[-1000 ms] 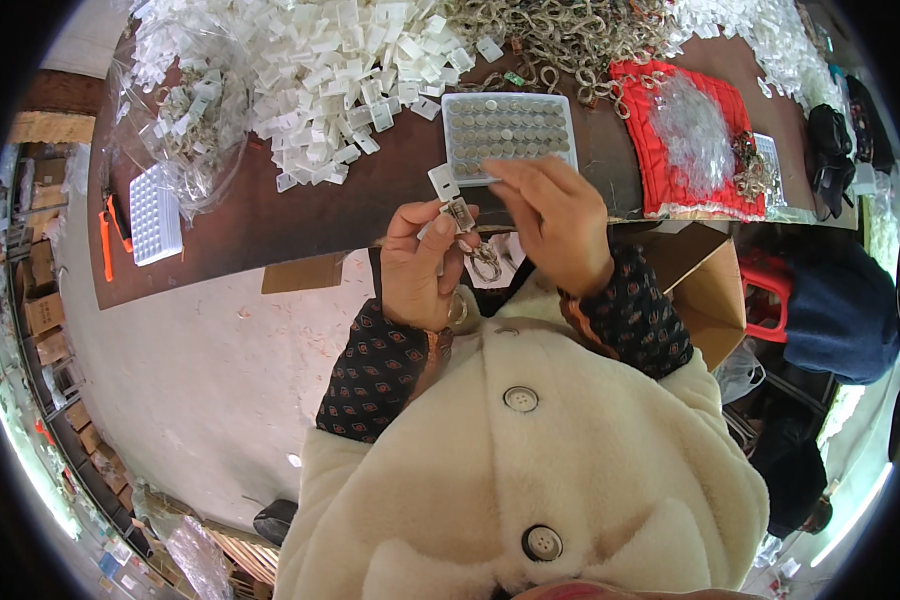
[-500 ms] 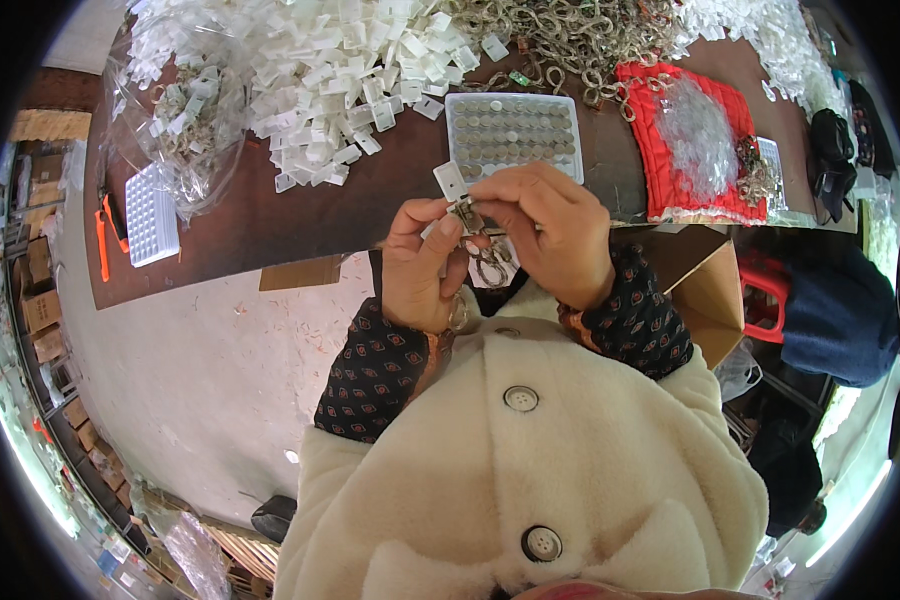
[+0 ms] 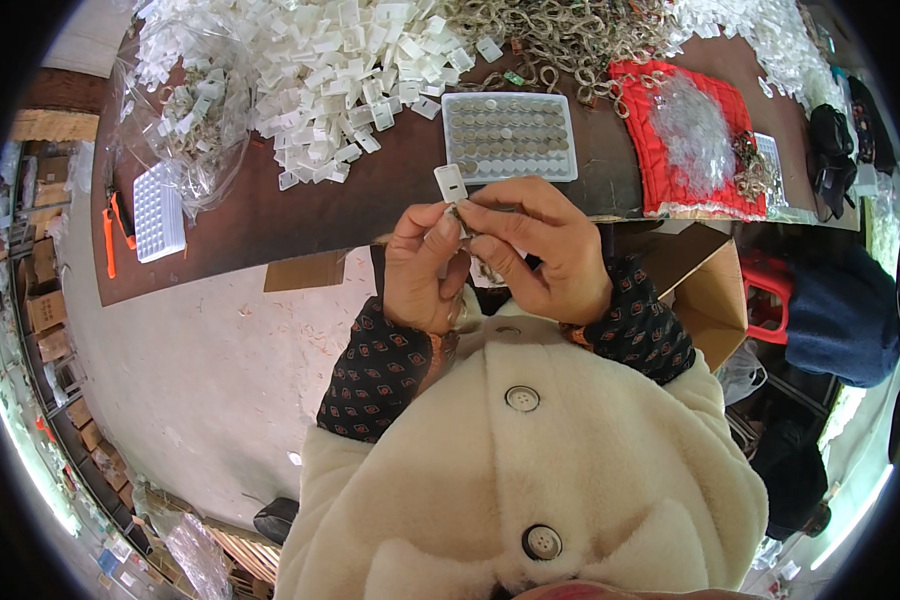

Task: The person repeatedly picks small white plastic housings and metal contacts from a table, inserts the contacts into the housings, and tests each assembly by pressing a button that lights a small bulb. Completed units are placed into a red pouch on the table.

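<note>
Between both hands, in front of my chest, is a small white plastic case with a dark slot in its raised flap. My left hand pinches its lower part between thumb and fingers. My right hand has its thumb and forefinger closed on the same piece from the other side. A metal chain hangs below it, partly hidden by the fingers. Just beyond the hands lies a white tray with rows of small round silver discs, like button cells; several pockets of its nearest row hold none.
A heap of white plastic pieces covers the table's far left, beside a pile of metal chains. Orange-handled cutters and stacked white trays lie left. A red cloth with clear plastic bits lies right. Below stands a cardboard box.
The right hand's fingers have shifted lower and closer around the case. Its white flap now faces up more, showing the slot, and the chain is more covered by the fingers.
</note>
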Tool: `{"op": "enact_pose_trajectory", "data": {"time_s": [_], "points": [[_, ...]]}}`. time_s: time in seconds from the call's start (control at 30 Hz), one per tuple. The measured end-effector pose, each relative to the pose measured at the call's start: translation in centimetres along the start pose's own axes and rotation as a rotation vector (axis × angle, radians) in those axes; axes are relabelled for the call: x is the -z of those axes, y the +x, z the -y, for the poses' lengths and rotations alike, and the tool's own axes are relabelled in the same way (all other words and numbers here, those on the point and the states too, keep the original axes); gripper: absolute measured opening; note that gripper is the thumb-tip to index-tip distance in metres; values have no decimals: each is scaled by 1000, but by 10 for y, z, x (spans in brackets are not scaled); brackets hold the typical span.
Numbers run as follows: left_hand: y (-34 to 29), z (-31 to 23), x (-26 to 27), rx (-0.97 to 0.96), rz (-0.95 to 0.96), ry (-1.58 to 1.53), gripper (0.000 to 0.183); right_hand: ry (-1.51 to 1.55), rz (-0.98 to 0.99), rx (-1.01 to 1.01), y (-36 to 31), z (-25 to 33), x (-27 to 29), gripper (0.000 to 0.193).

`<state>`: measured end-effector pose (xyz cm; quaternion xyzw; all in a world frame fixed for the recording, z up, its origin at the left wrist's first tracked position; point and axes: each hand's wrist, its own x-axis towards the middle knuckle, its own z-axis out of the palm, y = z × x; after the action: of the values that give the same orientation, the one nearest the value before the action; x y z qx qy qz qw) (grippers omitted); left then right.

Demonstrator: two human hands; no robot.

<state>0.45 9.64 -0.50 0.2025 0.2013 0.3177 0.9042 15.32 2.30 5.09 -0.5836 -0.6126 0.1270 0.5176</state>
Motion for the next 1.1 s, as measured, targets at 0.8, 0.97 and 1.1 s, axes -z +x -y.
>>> {"op": "enact_pose_trajectory", "data": {"time_s": [0.8,0.97,1.1], "points": [[-2,-3,-18,264,76,-189,21,412,60,-52,2,-9,7,33],[-2,3,-19,272,126,-198,25,426,26,-58,1,-9,5,28],[-1,11,-22,208,62,-102,28,406,-53,-37,-2,-8,3,24]]}}
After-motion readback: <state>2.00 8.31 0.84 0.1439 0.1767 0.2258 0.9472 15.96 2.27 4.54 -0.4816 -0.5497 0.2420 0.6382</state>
